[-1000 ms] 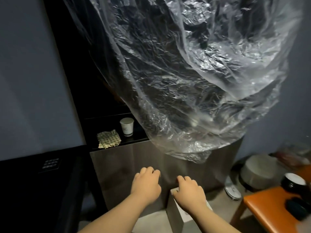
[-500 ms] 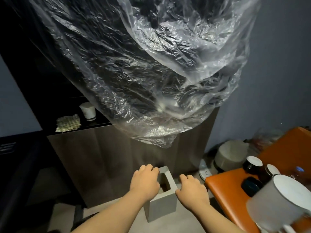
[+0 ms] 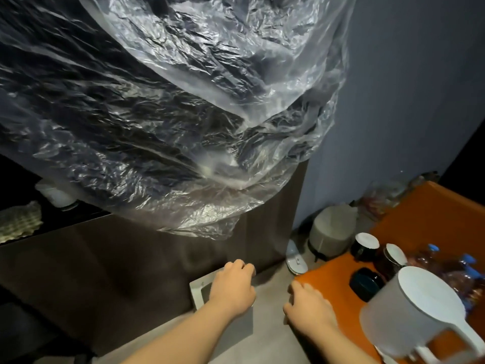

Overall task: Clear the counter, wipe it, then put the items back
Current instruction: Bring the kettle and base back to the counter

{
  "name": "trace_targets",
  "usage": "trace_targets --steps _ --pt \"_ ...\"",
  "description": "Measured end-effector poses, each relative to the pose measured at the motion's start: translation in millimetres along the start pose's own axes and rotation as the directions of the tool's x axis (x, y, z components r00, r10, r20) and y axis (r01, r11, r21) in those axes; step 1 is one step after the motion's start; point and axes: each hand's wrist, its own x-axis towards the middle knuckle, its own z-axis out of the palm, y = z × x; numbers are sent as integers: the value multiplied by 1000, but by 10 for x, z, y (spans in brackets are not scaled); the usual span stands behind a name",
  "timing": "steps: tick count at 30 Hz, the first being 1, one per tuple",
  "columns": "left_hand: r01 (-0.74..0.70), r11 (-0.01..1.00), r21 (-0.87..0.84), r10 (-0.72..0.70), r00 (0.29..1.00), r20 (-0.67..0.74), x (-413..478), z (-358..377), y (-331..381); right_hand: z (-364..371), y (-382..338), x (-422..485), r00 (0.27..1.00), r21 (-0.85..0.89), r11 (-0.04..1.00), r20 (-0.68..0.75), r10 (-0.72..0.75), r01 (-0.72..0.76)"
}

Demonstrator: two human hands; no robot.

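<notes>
A grey square box (image 3: 197, 290) stands on the floor against the dark cabinet front (image 3: 105, 258). My left hand (image 3: 233, 287) lies over its open top, fingers curled over the far rim. My right hand (image 3: 308, 306) is off the box, loosely curled and holding nothing, beside the corner of the orange bench (image 3: 330, 269). On the dark counter (image 3: 86, 214) at the left lie a checked cloth (image 3: 18, 224) and a white cup (image 3: 56, 197), the cup partly behind a plastic sheet.
A big clear plastic sheet (image 3: 183, 101) hangs over the counter. The bench carries a white jug (image 3: 420, 311), dark jars with white lids (image 3: 366, 244) and blue-capped bottles (image 3: 467, 261). A grey round bin (image 3: 333, 229) and a white disc (image 3: 296, 261) sit on the floor.
The view has swung right. My right hand has left the grey box and moved toward the orange bench. My left hand stays on the box.
</notes>
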Motion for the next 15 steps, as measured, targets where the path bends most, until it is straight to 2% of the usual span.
trace_targets --steps 10,15 --pt "-157 986 58 150 983 101 915 103 575 -263 740 557 982 93 978 3 187 -187" --pt "-169 984 51 163 982 99 1123 243 1108 -408 1323 657 985 107 979 -10 174 -172"
